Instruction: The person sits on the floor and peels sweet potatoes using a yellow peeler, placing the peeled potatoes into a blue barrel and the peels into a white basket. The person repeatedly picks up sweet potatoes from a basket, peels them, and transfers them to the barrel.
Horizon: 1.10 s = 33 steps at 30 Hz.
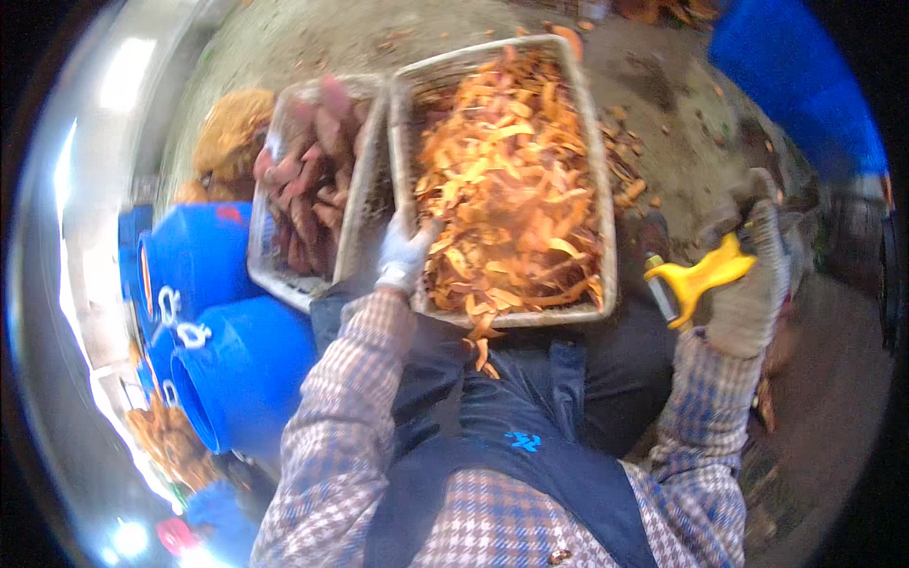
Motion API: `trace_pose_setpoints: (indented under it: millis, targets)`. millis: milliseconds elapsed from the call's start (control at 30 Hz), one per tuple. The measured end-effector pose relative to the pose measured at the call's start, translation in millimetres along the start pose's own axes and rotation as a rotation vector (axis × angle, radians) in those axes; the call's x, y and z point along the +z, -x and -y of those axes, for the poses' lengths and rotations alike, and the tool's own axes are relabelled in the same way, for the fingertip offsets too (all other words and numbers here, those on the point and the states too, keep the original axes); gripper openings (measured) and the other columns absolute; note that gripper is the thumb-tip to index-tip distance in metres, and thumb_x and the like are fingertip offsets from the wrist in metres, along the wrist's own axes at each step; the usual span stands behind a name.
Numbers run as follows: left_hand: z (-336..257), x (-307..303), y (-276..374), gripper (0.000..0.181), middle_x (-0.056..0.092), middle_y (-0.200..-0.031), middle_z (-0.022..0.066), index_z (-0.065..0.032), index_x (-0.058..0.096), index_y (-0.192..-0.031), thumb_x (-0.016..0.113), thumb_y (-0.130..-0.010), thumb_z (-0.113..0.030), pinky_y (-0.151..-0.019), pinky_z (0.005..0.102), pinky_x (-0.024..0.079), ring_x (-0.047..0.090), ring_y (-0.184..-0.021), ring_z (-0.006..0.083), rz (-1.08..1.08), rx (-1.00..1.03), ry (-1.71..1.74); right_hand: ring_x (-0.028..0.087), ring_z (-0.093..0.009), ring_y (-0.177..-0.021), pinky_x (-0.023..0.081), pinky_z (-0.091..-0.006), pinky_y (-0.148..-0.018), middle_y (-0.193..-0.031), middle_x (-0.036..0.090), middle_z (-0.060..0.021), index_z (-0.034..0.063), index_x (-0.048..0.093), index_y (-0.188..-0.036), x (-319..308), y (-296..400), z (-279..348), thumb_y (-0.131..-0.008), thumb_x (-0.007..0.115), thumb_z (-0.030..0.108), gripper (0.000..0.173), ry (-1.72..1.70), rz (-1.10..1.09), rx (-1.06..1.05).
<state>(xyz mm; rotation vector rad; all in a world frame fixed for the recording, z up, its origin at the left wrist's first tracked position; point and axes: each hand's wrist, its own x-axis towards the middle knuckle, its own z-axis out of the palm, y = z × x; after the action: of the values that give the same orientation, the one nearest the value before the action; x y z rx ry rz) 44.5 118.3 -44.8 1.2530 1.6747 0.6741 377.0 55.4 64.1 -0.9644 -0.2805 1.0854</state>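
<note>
My left hand (406,252), in a pale work glove, is at the left rim of a plastic crate (608,213), thumb inside and fingers along the wall. Orange and purple-skinned peelings (508,184) fill this crate, and a few hang over its near edge. Off to the right, my right hand (746,291), in a soiled knit glove, holds a yellow Y-shaped peeler (710,273), its metal blade end towards the crate. A second, narrower crate (280,290) stands left of the first, holding several reddish sweet potatoes (312,184).
Blue plastic drums (245,373) lie at my left. Behind them are a tan sack-like bundle (231,135) and another brownish heap (170,440). Loose scraps (625,160) litter the dirty floor (312,42) to the crate's right. Blue sheeting (802,78) is at the far right.
</note>
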Motion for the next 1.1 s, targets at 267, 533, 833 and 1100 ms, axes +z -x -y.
trace_pose_setpoints:
  millis: [267, 533, 833, 1100]
  targets:
    - [54, -145, -120, 0.057, 0.052, -0.103, 0.0238, -0.0002, 0.051, -0.108, 0.060, -0.066, -0.037, -0.087, 0.0356, 0.037, 0.049, -0.100, 0.0331, -0.674, 0.053, -0.479, 0.050, -0.012, -0.052, 0.045, -0.0246, -0.043, -0.068, 0.050, -0.0040, 0.0012, 0.050, -0.098, 50, 18, -132, -0.081, 0.055, 0.018, 0.025, 0.160, 0.037, 0.501]
    - [88, -213, -146, 0.081, 0.037, -0.119, 0.0250, -0.0030, 0.031, -0.122, 0.070, -0.059, -0.035, -0.090, 0.0405, 0.034, 0.039, -0.108, 0.0388, -1.034, -0.051, -0.587, 0.048, -0.008, -0.052, 0.044, -0.0227, -0.042, -0.070, 0.049, 0.0000, 0.0075, 0.046, -0.106, 53, 6, -170, -0.083, 0.051, 0.018, 0.026, 0.361, -0.006, 0.538]
    - [98, -271, -205, 0.036, 0.058, -0.084, 0.0130, -0.0054, 0.052, -0.095, 0.064, -0.067, -0.025, -0.075, 0.0329, 0.042, 0.056, -0.082, 0.0264, -0.886, -0.016, -0.474, 0.051, -0.014, -0.052, 0.047, -0.0278, -0.041, -0.069, 0.051, -0.0046, 0.0019, 0.044, -0.105, 64, -10, -187, -0.083, 0.051, 0.014, 0.027, 0.396, 0.062, 0.569]
    - [83, -333, -47, 0.032, 0.053, -0.086, 0.0045, -0.0079, 0.051, -0.093, 0.068, -0.069, -0.022, -0.072, 0.0307, 0.044, 0.051, -0.077, 0.0152, -0.861, 0.338, 0.573, 0.050, -0.013, -0.049, 0.045, -0.0263, -0.040, -0.065, 0.051, -0.0043, -0.0014, 0.048, -0.099, 64, -6, -198, -0.079, 0.052, 0.011, 0.024, 0.502, 0.097, 0.423]
